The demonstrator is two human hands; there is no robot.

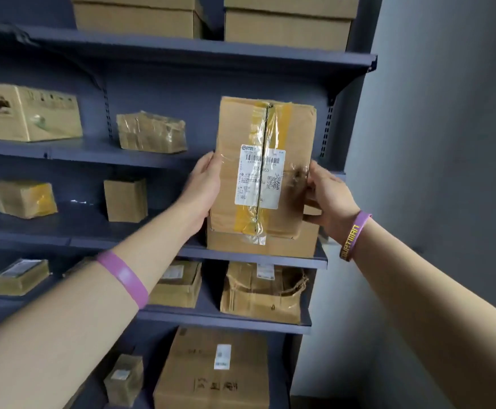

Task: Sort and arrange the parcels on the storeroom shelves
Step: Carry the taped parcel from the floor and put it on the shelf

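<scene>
Two bare forearms reach up from the bottom of the frame, a pink wristband (123, 278) on the left and a purple wristband (354, 236) lettered in yellow on the right; between them the left grip (202, 187) and the right grip (329, 199) clasp a tall parcel (264, 172) by its two long sides, thumbs on the front edges; the brown carton stands upright, sealed with yellow and clear tape down its centre seam, a white shipping label (260, 177) with barcode and QR code facing out; its foot meets the top of a flat carton (285, 245) lying at the right end of a blue-grey storeroom shelf (241, 256). On the same shelf, well to the left, stand a small plain box (126, 200) and a tape-wrapped parcel (24, 199); the shelf above carries a glossy taped bundle (152, 132) and a printed carton (25, 113); the shelf below holds a crumpled carton (261, 293) with a torn side; a large labelled carton (211, 370) sits lowest; all are closed, their contents hidden.
</scene>
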